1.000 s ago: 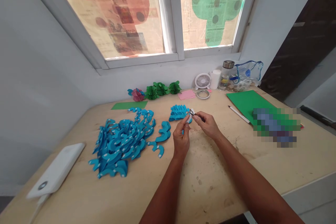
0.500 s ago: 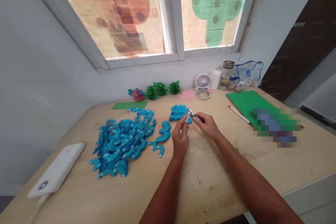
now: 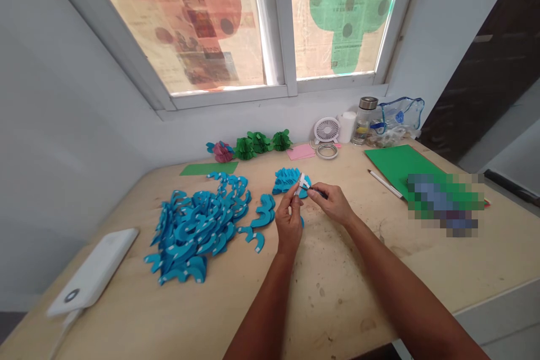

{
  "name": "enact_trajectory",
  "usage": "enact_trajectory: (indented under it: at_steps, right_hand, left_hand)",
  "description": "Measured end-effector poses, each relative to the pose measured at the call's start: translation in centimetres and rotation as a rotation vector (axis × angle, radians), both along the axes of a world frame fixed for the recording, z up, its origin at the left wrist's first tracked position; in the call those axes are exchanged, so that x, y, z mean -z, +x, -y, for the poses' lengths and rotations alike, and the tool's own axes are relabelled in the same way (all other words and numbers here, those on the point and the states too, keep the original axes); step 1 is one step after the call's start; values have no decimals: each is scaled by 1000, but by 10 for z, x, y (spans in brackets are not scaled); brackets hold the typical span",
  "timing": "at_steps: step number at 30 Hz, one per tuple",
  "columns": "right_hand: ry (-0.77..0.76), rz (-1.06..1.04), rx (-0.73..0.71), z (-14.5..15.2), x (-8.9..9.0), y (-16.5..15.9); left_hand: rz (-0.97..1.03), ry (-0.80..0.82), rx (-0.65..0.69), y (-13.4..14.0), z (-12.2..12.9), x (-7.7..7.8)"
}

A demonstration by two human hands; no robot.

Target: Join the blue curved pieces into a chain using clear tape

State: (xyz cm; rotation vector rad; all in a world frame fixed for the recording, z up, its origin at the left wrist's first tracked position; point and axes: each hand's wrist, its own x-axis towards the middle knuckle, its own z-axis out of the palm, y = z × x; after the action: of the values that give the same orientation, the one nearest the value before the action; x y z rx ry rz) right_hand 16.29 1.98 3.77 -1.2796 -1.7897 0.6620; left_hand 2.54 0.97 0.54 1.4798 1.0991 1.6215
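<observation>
- Left hand: thumb and fingertips pinching a small white strip, raised above the middle of the table.
- Right hand: fingers pressed together around a slender dark-handled tool; its tip points at the strip, contact too small to tell.
- Pleated blue paper stack: just beyond the left hand, towards the far edge.
- Heap of scalloped blue paper pieces, bearing white patches: left half of the table.
- White power bank: along the left edge, cable attached.
- Far edge: green paper flowers, small fan, glass bottle.
- Green sheets: near the right edge, beside a white pen.
</observation>
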Motion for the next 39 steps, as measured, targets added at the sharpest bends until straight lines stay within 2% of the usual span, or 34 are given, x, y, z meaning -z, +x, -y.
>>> enact_trajectory:
  at_steps: [7,28,34,37,39]
  right_hand:
    - [10,-4,15,0,0,-1]
    - [130,165,224,2,2,-2]
    - [210,224,338,3,1,3]
    - [258,261,378,4,0,4]
    - [276,275,402,5,0,5]
  left_hand:
    - [-11,10,4,1,0,1]
    - [-5,-1,-22,2,0,1]
    - [-190,58,-41,3,2,2]
    - [-350,100,12,8,6,3]
    - [-439,154,102,13,9,2]
